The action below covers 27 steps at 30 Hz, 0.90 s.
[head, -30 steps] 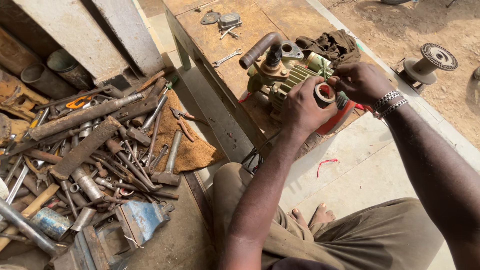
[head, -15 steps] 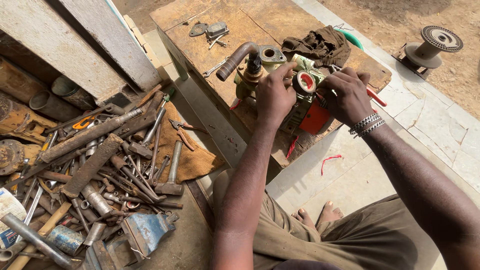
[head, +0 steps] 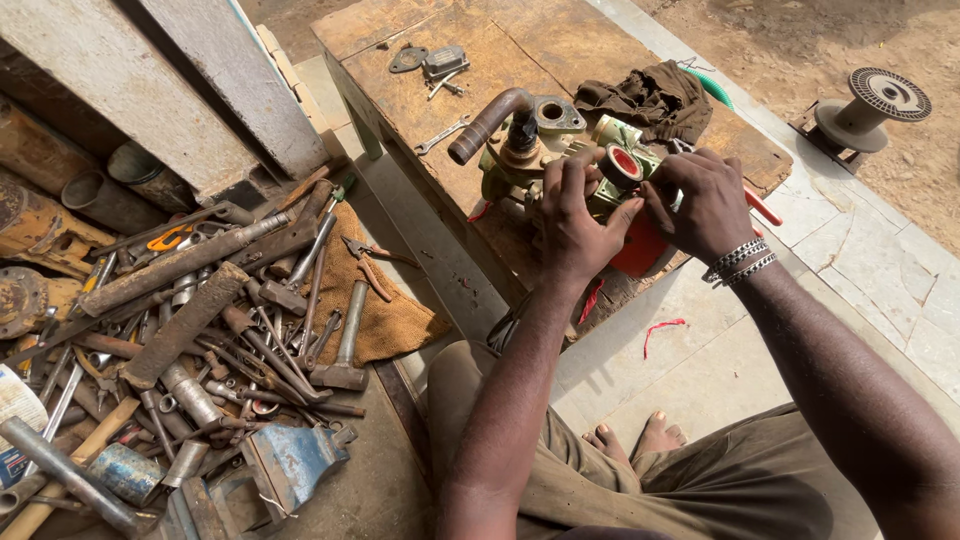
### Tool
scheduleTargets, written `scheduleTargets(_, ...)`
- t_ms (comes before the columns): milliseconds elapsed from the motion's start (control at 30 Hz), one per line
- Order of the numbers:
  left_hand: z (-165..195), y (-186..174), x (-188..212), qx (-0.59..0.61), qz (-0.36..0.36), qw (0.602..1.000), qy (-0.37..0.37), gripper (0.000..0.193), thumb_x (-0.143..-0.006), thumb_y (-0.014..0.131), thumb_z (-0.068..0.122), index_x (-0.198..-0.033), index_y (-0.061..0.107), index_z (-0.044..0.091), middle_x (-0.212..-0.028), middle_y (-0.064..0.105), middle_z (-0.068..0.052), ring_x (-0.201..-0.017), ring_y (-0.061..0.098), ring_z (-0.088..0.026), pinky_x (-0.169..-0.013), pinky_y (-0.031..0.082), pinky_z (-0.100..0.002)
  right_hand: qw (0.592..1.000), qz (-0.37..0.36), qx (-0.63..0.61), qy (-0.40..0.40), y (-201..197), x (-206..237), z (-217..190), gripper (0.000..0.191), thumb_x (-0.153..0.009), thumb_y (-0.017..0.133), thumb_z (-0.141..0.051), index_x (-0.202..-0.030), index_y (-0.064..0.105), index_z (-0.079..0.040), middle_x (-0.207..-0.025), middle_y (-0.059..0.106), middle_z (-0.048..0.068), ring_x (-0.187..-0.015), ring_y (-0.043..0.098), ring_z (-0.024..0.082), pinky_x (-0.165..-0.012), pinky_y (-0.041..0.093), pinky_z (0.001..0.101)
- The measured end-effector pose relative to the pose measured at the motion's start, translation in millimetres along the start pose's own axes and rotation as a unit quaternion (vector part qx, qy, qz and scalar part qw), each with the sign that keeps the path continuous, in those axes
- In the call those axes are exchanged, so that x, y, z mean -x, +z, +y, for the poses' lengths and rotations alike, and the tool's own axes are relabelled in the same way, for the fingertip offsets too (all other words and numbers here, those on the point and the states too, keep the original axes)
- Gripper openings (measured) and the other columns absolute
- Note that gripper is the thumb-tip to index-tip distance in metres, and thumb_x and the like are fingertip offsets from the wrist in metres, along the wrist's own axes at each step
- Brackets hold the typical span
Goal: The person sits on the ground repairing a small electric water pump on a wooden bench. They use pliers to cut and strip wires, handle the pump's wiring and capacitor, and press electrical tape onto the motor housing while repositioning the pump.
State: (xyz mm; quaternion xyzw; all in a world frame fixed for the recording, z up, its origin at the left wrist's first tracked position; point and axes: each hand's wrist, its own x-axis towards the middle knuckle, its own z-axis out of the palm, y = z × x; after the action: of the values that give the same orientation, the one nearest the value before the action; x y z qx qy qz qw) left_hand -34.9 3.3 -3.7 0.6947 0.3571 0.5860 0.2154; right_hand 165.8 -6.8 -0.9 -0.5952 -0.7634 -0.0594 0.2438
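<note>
A greenish water pump [head: 520, 155] with a curved rusty pipe elbow [head: 487, 121] and a red base [head: 640, 250] stands on a low wooden bench [head: 420, 90]. My left hand [head: 572, 215] grips the pump body from the near side. A small round roll with a red centre [head: 622, 165] sits on the pump between both hands. My right hand [head: 702, 200], with metal bracelets at the wrist, has its fingers closed on the roll and the pump part beside it.
A dark rag [head: 650, 95] lies on the bench behind the pump, with a wrench [head: 443, 133] and small metal parts [head: 430, 62] farther back. Left on the ground lies a heap of hammers, pipes and tools [head: 200, 330] on sacking. A wire spool [head: 870, 105] stands far right.
The view has shifted, so the bench and pump sit more central. Both hands have closed in on the pump top, and the right hand now pinches at the red-centred roll.
</note>
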Motion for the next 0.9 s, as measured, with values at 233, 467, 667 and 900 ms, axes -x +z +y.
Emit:
scheduleTargets(233, -12.6, 18.9, -8.8, 0.026, 0.010, 0.998, -0.061, 0.037, -0.082, 0.082, 0.004, -0.116, 0.069, 0.012, -0.110, 0.062, -0.006, -0.095, 0.072, -0.018, -0.080, 0.064, -0.028, 0.995, 0.033, -0.080, -0.054, -13.3, 4.0, -8.8, 0.014, -0.102, 0.071, -0.022, -0.098, 0.062, -0.011, -0.090, 0.062, 0.004, -0.091, 0.058, 0.023, -0.084, 0.043, 0.0376)
scheduleTargets(467, -25.5, 31.5, -7.9, -0.015, -0.013, 1.000, 0.004, 0.018, -0.089, 0.078, 0.005, -0.106, 0.076, 0.008, -0.105, 0.077, -0.010, -0.100, 0.074, -0.022, -0.087, 0.062, -0.033, 0.991, 0.048, 0.077, -0.102, -26.6, -0.1, -28.4, 0.015, -0.100, 0.072, -0.019, -0.098, 0.062, -0.008, -0.090, 0.060, 0.006, -0.091, 0.061, 0.025, -0.083, 0.050, 0.0411)
scheduleTargets(667, -41.2, 37.2, -1.6, -0.006, -0.025, 0.998, 0.061, 0.025, -0.089, 0.073, 0.001, -0.114, 0.075, 0.006, -0.115, 0.076, -0.012, -0.114, 0.072, -0.027, -0.104, 0.057, -0.037, 0.976, 0.032, 0.167, -0.133, -27.3, -11.1, -30.7, 0.015, -0.101, 0.069, -0.020, -0.107, 0.063, -0.008, -0.098, 0.062, 0.006, -0.096, 0.064, 0.023, -0.079, 0.053, 0.0375)
scheduleTargets(900, -38.7, 58.8, -3.2, -0.075, -0.043, 0.994, -0.065, 0.017, -0.087, 0.070, 0.004, -0.101, 0.078, 0.010, -0.102, 0.076, -0.007, -0.110, 0.069, -0.023, -0.097, 0.058, -0.037, 0.996, -0.022, 0.074, -0.053, -24.4, -19.4, -12.8, 0.022, -0.107, 0.076, -0.029, -0.102, 0.064, -0.012, -0.096, 0.066, 0.003, -0.093, 0.063, 0.017, -0.089, 0.056, 0.0377)
